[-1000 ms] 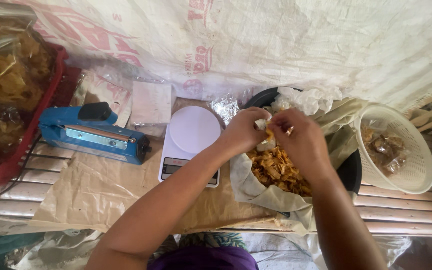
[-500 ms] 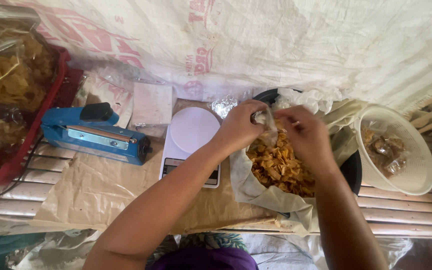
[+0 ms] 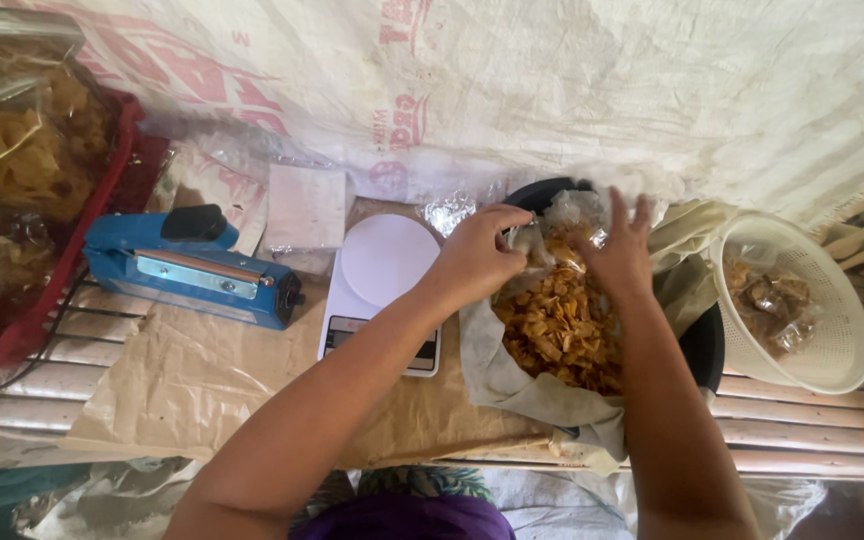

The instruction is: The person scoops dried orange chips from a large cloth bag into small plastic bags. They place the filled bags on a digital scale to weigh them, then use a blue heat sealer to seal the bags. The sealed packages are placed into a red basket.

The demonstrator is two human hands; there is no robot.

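My left hand [image 3: 477, 258] pinches the mouth of a small clear plastic bag [image 3: 542, 240] above a black bowl [image 3: 704, 345] lined with grey cloth and heaped with orange-brown fried chips [image 3: 557, 325]. My right hand [image 3: 620, 250] is beside it, fingers spread upward, touching the bag's other side. Both hands hover over the far part of the chip pile. What the bag contains is hard to make out.
A white digital scale [image 3: 382, 290] lies left of the bowl, a blue heat sealer [image 3: 192, 268] further left. A red tray [image 3: 47, 300] holds bagged chips at far left. A white colander [image 3: 827, 340] with small packets stands right. Brown paper [image 3: 172, 380] covers the slatted bench.
Both hands have lifted away from the chip pile toward the bowl's far rim, and my right hand's fingers have spread apart at the bag.
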